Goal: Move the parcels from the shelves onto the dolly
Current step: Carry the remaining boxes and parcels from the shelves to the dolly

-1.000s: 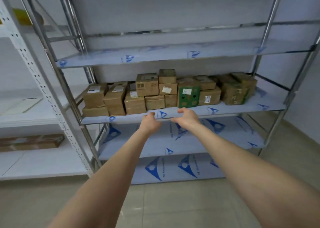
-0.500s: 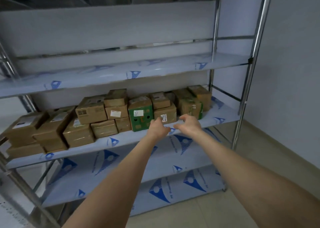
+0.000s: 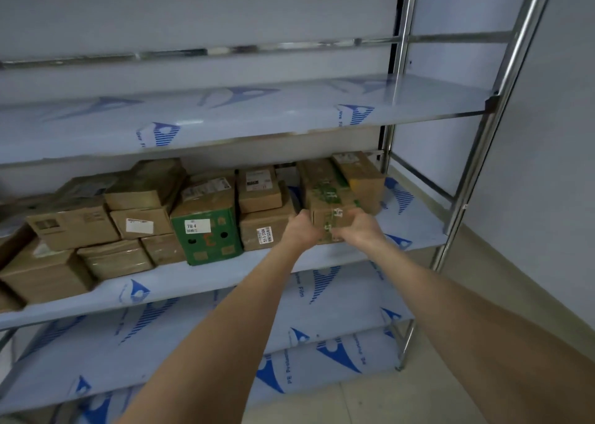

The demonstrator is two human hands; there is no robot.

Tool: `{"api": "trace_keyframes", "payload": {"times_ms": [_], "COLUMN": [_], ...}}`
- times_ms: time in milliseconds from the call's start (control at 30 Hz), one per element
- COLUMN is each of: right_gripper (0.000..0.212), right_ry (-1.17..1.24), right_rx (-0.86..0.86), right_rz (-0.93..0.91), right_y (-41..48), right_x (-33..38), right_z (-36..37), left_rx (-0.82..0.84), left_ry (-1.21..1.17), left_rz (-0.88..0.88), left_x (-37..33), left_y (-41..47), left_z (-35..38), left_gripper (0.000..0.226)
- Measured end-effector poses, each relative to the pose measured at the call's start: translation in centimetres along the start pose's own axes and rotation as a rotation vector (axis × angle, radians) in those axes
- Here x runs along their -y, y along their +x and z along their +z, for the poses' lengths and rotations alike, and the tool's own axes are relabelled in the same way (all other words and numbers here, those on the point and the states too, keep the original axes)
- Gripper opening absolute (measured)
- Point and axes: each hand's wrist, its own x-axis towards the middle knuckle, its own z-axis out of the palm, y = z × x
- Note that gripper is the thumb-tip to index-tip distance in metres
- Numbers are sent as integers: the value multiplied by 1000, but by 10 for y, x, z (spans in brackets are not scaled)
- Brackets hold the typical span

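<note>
At centre right, on the middle shelf (image 3: 415, 230): hands take a green-printed carton (image 3: 325, 192).
Half a second ago the left hand (image 3: 301, 230) and right hand (image 3: 360, 229) were short of it; now each grip curls round a front corner, so the lift can begin.

Both arms stretched forward, hands close together.
The left hand (image 3: 301, 230) and right hand (image 3: 362, 229) apparently grip one parcel (image 3: 328, 195).

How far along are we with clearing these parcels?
Done: nothing visibly; the dolly is out of view. In hand: left hand and right hand grip the green-printed parcel on the middle shelf. Left: that one plus the other parcels there, including the green box.
</note>
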Motion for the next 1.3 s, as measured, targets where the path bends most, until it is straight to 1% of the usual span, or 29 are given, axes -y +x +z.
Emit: {"api": "trace_keyframes", "payload": {"times_ms": [133,233,300,367,467,500,567,633,767,867,933,1033,1100,1233,1300], "right_gripper": [64,66,71,77,83,82,68,52,36,36,42,48,49,46,39], "right_ry": [-40,-87,-116,-94,-52,-43,-30,-21,-44,-118,-175,-212,-173,11,-9], "right_rx": [40,5,-9,33,148,182,232,271,288,277,288,331,385,496,589], "right_rz": [5,9,-2,2,10,8,-26,-67,-104,-110,-119,-97,-54,81,133], "right_y": [55,97,123,147,179,188,200,201,200,192,180,157,142,113,93], "right_x": [-15,-24,-29,-32,-37,-40,-45,-46,-50,-56,-60,-68,-77,-92,-100], "right_z": [2,0,-3,-10,-17,-17,-17,-18,-24,-32,-38,-43,-42,-41,-45], "left_rx": [-2,-32,-75,-124,-183,-204,-233,-249,-300,-317,-286,-231,-196,-155,-121], "left_ry": [-58,-116,-146,-165,-194,-195,-204,-228,-275,-281,-254,-146,-104,-135,-156], "left_rz": [-89,-178,-234,-271,-333,-351,-381,-409,-457,-484,-496,-489,-500,-555,-571], "left_x": [-3,-6,-11,-19,-31,-35,-40,-44,-44,-39,-36,-34,-30,-23,-18], "left_y": [36,59,72,86,104,108,116,119,113,99,84,55,35,9,-1], "left_z": [24,37,43,49,59,62,69,72,74,73,74,75,76,84,93], "left_gripper": [46,51,49,48,55,57,56,47,36,27,29,37,41,44,47]}}
